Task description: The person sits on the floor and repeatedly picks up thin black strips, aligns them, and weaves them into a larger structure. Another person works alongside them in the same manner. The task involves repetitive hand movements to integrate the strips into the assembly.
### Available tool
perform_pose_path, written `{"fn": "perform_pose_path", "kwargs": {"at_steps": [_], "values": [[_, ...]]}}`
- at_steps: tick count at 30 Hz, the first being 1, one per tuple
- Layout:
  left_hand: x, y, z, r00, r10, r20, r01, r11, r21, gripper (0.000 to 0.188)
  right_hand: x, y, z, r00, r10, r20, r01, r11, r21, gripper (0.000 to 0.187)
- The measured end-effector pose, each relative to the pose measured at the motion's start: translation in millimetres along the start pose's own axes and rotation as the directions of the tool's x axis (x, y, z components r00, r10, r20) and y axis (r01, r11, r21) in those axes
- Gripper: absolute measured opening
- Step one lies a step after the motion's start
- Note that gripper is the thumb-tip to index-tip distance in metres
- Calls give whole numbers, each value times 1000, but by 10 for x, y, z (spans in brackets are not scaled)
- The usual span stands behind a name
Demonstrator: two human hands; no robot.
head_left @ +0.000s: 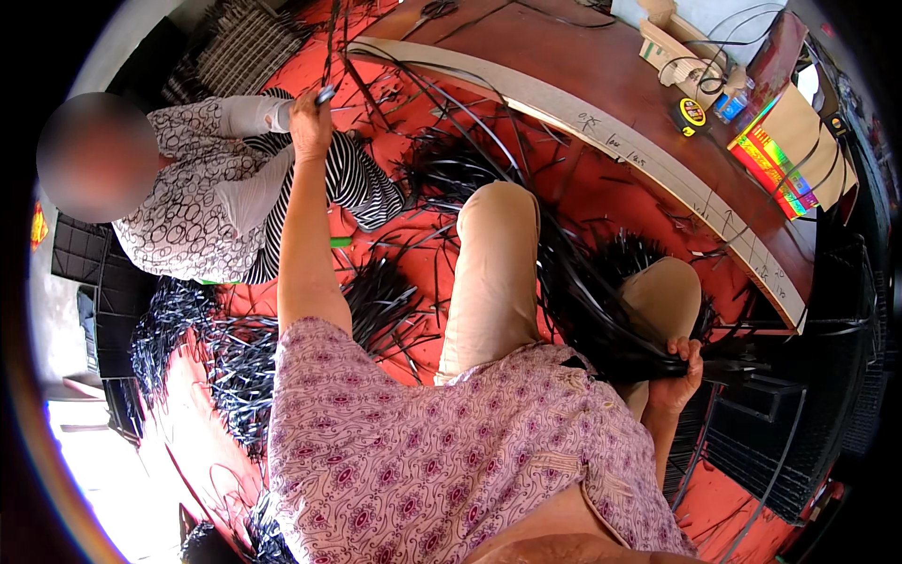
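Note:
My left arm reaches far forward on the left, and my left hand is closed around a few thin black plastic strips that run up past the view's top edge. A small shiny spot shows at its fingers; I cannot make out what it is. Low at the right, beside my knee, my right hand grips a thick bundle of long black plastic strips. The bundle drapes between my legs and curves up toward the table's edge.
A seated person in patterned clothes is at the left. Black strip piles lie on the red floor. A dark red table with a marked pale edge holds a yellow tape measure and a cardboard box. Black woven panels stand right.

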State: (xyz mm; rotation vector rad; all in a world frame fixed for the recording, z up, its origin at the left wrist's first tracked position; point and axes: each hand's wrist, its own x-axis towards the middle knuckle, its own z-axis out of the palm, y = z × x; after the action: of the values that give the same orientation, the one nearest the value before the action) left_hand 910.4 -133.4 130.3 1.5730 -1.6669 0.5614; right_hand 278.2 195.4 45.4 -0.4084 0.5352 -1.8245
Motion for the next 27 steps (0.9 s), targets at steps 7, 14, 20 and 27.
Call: {"fn": "perform_pose_path", "kwargs": {"at_steps": [7,14,20,27], "values": [[-139,623,-396,898,-437,53,259,425,-867,41,76,20,-191,997,-71,6,70,994,82,19],[-890,1962,-728,891,-413,190,388,474,-790,45,-1,5,-131,992,-17,-122,26,997,70,21],[-1269,2982,-1542,836,-404,372,535,450,-715,37,-129,-125,-158,992,-58,-116,53,998,-41,19],[-1491,4902,-1844,599,789,136,204,15,-979,32,-220,-201,-116,997,-35,-71,32,999,-32,19]]}}
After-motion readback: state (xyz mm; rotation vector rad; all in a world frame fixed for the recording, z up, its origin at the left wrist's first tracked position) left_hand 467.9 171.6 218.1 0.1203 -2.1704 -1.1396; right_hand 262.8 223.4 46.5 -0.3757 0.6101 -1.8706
